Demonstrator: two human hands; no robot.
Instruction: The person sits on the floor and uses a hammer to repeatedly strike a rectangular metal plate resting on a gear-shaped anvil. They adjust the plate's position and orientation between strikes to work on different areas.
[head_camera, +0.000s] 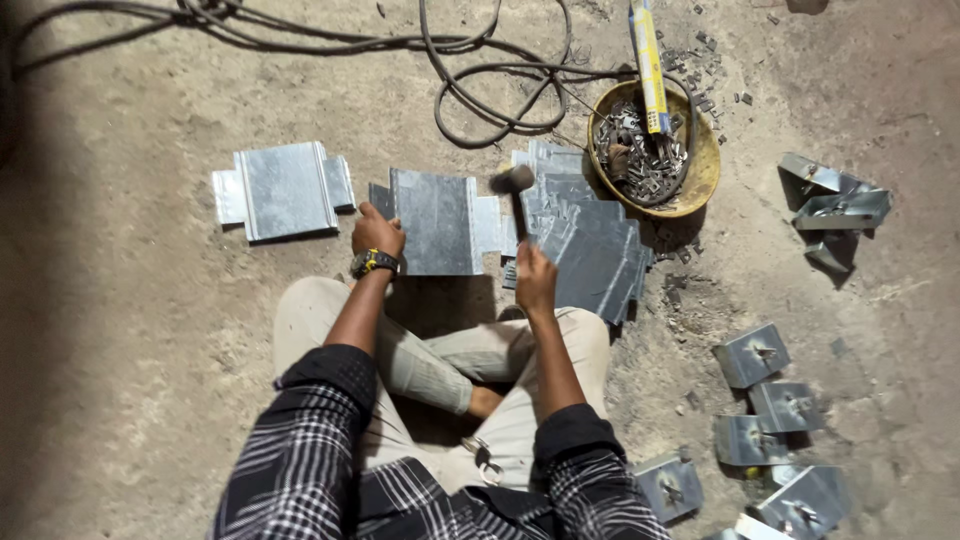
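Note:
I sit cross-legged on a dirt floor. My left hand, with a watch on its wrist, presses down on the left edge of a flat galvanised metal sheet piece lying in front of me. My right hand grips the handle of a hammer, whose dark head is raised over the sheet's right edge.
Another folded sheet piece lies to the left. A fanned stack of sheets lies right of the hammer. A yellow bowl holds small metal bits and a tube. Bent brackets lie at right, cables above.

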